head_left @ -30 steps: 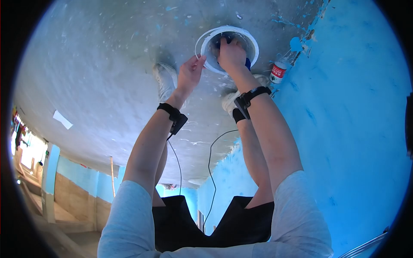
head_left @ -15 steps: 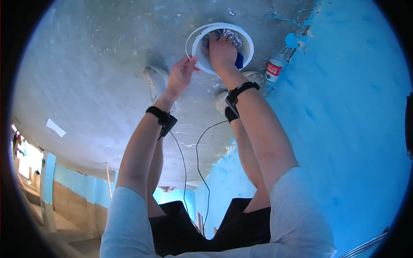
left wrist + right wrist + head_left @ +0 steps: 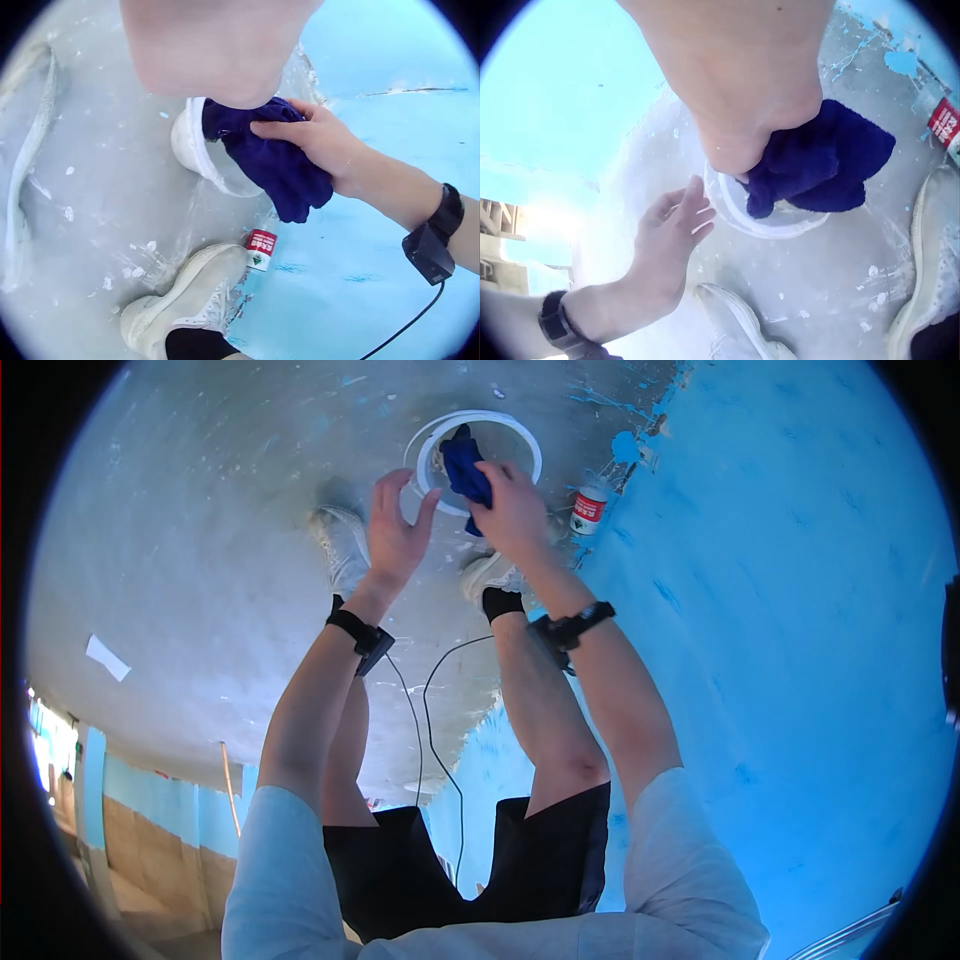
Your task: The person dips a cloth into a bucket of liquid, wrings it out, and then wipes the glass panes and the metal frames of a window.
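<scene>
Grey, paint-spattered floor (image 3: 230,550) meets blue wall (image 3: 780,610), white scrap (image 3: 108,658) off to the left, can with red-and-white label (image 3: 588,510) near the wall's foot. Right hand (image 3: 515,510) grips bunched dark-blue cloth (image 3: 464,465) between thumb and fingers, cloth at the mouth of the white bucket (image 3: 537,455), overlapping its near rim in the head view. Left hand (image 3: 397,535) holds nothing, thumb and fingers spread apart, just beside the bucket, near the left sneaker (image 3: 340,545).
</scene>
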A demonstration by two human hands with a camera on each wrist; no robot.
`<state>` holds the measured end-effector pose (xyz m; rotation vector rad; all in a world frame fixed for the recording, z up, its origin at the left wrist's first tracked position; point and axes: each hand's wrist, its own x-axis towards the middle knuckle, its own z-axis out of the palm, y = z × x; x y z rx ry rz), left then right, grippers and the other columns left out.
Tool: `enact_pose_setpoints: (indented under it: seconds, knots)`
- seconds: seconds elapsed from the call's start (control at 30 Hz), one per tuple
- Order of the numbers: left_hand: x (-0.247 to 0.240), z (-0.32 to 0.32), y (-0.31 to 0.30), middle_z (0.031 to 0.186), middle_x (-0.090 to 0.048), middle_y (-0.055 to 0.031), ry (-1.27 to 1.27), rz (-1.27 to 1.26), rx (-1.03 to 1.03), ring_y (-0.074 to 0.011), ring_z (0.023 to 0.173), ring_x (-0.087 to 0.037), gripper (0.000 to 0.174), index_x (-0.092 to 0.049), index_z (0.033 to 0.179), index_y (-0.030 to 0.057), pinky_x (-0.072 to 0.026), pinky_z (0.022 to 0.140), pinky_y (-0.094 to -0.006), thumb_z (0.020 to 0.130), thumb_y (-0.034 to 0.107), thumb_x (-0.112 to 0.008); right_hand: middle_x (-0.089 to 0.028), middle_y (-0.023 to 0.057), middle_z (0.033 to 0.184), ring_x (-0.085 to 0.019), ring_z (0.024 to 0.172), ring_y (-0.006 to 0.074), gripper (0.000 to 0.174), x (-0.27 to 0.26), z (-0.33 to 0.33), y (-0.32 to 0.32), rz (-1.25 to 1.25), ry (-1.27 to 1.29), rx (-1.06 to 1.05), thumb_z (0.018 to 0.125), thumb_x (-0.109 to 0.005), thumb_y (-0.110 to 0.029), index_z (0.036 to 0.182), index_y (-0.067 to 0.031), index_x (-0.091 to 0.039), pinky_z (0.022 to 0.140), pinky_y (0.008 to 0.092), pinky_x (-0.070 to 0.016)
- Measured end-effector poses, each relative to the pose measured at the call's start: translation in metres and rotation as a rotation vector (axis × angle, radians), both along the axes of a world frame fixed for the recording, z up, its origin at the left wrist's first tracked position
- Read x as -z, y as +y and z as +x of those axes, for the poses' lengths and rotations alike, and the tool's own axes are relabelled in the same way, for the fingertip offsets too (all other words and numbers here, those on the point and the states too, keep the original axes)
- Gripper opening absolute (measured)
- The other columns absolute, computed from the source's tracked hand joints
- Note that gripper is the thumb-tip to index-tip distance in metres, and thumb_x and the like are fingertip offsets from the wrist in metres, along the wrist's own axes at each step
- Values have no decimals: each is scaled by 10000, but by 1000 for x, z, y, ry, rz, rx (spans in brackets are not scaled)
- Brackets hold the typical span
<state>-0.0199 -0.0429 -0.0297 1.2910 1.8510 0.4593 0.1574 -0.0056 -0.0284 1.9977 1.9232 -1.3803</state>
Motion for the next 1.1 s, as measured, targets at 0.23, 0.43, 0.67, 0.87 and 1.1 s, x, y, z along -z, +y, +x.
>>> enact_pose_setpoints:
  seconds: [0.23, 0.43, 0.67, 0.87, 1.1]
  knots:
    - [-19, 19, 25, 1324, -575, -179, -306, 96, 94, -315, 1260, -532, 478, -528, 1330, 33, -414, 1060, -404, 950, 289, -661, -655, 83, 1139, -638, 1041, 173, 482, -35, 32, 9, -493, 494, 492, 773, -820, -180, 1186, -59, -604, 886, 333, -519]
    - [-6, 37, 40, 1321, -585, -126, -918, -260, -180, -248, 1220, -559, 596, -522, 1364, 25, -435, 1038, -368, 988, 486, -564, -627, 69, 1214, -600, 1097, 148, 619, -53, 29, 23, -615, 712, 801, 751, -863, -204, 1262, -46, -552, 950, 316, -488]
    - [3, 51, 58, 1060, -646, -68, -1290, -551, -753, -146, 975, -631, 508, -607, 1180, 11, -520, 873, -296, 948, 460, -654, -549, 129, 1287, -560, 1186, 220, 815, -39, 17, 12, -457, 783, 893, 718, -893, -287, 1349, 4, -467, 1023, 342, -454]
    - [-2, 63, 61, 987, -676, -51, -1199, -578, -809, -138, 887, -661, 304, -638, 1125, 52, -547, 816, -303, 943, 295, -644, -481, 168, 1389, -487, 1297, 254, 981, -25, 16, -3, -129, 414, 689, 668, -907, -404, 1418, 3, -421, 1082, 387, -407]
    - [-2, 58, 62, 901, -673, -63, -1168, -695, -813, -148, 824, -664, 245, -662, 1000, 40, -549, 764, -291, 876, 251, -662, -508, 102, 1410, -490, 1306, 244, 834, -11, 71, -6, -1071, 1237, 1171, 847, -758, -475, 1472, -60, -396, 1079, 402, -417]
